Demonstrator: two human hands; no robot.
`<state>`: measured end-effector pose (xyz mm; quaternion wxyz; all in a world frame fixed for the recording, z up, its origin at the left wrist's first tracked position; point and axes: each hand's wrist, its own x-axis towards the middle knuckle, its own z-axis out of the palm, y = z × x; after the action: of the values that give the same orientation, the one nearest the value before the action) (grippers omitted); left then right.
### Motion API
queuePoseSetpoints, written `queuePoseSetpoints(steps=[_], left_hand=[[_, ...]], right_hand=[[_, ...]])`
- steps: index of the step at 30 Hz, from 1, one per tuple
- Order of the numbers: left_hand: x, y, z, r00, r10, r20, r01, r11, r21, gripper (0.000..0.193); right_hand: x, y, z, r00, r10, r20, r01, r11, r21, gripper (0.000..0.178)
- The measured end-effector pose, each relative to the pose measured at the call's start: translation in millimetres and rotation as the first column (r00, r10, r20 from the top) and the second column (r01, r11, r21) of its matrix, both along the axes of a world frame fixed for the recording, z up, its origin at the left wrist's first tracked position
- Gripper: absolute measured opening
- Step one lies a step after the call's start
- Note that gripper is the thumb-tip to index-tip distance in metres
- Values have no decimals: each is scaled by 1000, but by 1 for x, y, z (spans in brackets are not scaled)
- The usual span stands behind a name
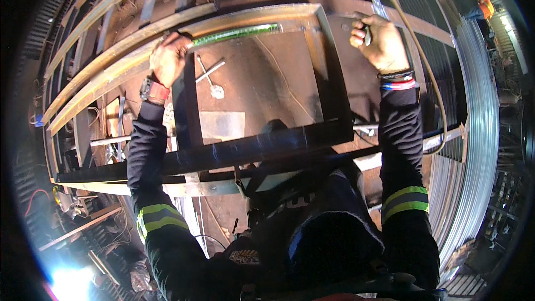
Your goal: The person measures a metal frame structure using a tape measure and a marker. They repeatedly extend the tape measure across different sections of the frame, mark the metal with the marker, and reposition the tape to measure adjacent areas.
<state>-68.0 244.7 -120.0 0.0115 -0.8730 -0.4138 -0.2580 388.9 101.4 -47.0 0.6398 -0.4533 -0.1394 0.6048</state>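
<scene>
My left hand [169,60], with a watch and a red band at the wrist, is closed at the near end of a narrow bright green strip [237,34]. The strip lies along the inner side of the far bar of a rusty and dark steel frame [334,72]; whether it is a tape blade or a level I cannot tell. Beyond the frame's right end, my right hand [382,42] is raised, its fingers curled round a small dark object [367,35] too small to name. Coloured bands circle that wrist.
A metal rod with a crosspiece [210,70] and a pale square plate [223,125] lie within the frame. A hose [415,39] curves at the right, beside long shiny metal lengths [479,95]. Bright light glares at lower left [72,284]. Part of a person in orange [486,8] shows at far right.
</scene>
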Motion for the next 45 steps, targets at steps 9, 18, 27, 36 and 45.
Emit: queuePoseSetpoints(steps=[9, 18, 27, 36, 45], left_hand=[[18, -9, 3, 998, 37, -47, -38, 999, -29, 9], [10, -2, -3, 995, -71, -73, 77, 994, 80, 14], [8, 2, -2, 994, -60, 90, 71, 990, -119, 4], [-3, 8, -10, 996, 16, 88, 0, 983, -184, 6], [-1, 12, -4, 997, -22, 75, 37, 977, -209, 8]], right_hand=[[39, -97, 17, 934, -299, 196, 231, 923, 307, 42], [6, -148, 34, 938, -341, 65, 273, 839, 471, 48], [13, -179, 37, 937, -349, -30, 317, 808, 497, 36], [2, -187, 35, 933, -359, -15, 317, 801, 508, 20], [-23, -173, 29, 911, -386, 144, 307, 869, 387, 12]])
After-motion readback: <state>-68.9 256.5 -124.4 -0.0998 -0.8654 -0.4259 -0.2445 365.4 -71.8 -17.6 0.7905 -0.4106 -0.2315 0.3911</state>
